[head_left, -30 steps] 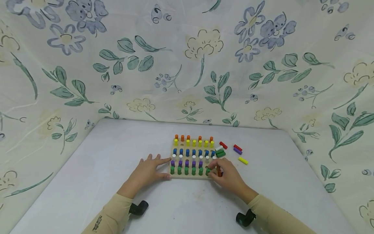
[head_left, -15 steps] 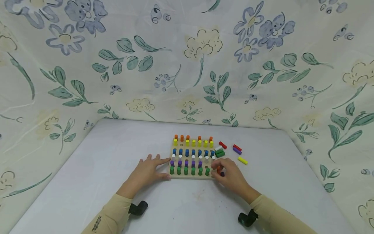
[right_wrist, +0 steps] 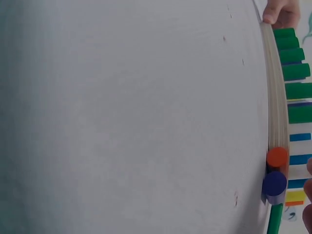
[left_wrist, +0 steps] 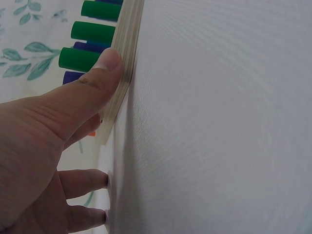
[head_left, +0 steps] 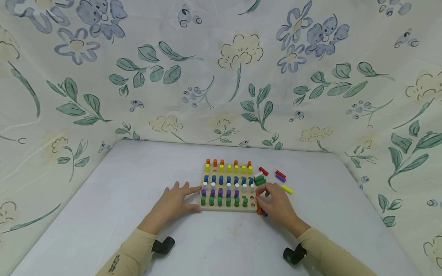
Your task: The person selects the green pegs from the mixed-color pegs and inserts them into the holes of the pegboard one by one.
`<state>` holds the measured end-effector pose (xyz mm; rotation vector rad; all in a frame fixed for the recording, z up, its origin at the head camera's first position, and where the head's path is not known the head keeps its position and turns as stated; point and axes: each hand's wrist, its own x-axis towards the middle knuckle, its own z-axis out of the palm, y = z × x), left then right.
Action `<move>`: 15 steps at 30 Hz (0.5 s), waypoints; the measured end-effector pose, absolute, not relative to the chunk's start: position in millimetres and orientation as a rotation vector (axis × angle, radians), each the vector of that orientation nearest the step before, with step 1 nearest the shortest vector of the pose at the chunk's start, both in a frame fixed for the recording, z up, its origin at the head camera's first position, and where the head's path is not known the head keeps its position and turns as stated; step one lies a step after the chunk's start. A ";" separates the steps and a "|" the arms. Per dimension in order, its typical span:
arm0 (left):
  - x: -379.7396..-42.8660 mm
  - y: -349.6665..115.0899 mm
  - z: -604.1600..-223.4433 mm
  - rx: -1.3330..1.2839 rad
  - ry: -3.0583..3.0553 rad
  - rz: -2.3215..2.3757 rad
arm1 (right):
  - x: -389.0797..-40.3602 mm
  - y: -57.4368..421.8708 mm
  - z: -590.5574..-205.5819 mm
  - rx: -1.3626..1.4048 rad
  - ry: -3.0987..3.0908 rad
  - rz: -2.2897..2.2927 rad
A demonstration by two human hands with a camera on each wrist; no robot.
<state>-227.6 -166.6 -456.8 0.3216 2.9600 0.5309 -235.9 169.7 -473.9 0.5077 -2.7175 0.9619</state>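
Observation:
A wooden pegboard stands on the white table with rows of coloured pegs upright in it. My left hand steadies its left edge; in the left wrist view the thumb presses the board's side beside the green pegs. My right hand is at the board's right edge with thumb and index finger bent and apart, over an orange peg and a purple peg lying there. No peg shows between its fingertips in the right wrist view. The hand partly hides these loose pegs in the head view.
To the right lie red pegs, a purple peg, a yellow peg, a white peg and green pegs. Bare holes show at the board's front right. Floral cloth hangs behind the table.
My right hand has left the front-row green peg, which stands in the board, and has moved right to the loose pegs at the edge. The left hand stays in place.

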 end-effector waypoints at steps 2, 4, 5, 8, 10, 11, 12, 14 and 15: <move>-227.0 -166.4 -455.9 0.322 2.958 0.538 | -237.0 169.4 -472.7 0.468 -2.723 0.951; -226.7 -166.5 -455.6 0.324 2.958 0.541 | -238.0 169.1 -472.2 0.434 -2.729 0.937; -226.6 -166.5 -455.6 0.325 2.957 0.542 | -238.5 169.1 -471.9 0.423 -2.733 0.934; -227.0 -167.0 -456.5 0.330 2.957 0.536 | -239.9 169.6 -472.3 0.402 -2.739 0.925; -227.2 -167.3 -457.0 0.332 2.956 0.532 | -240.6 170.1 -472.3 0.393 -2.739 0.926; -227.2 -167.4 -457.0 0.331 2.956 0.531 | -240.9 170.3 -472.3 0.387 -2.739 0.929; -227.2 -167.4 -456.9 0.331 2.955 0.530 | -241.4 170.4 -472.3 0.382 -2.737 0.929; -227.0 -167.0 -456.4 0.328 2.953 0.530 | -242.1 171.2 -471.9 0.376 -2.723 0.929; -226.8 -166.8 -456.1 0.327 2.953 0.530 | -242.7 171.5 -471.9 0.371 -2.718 0.925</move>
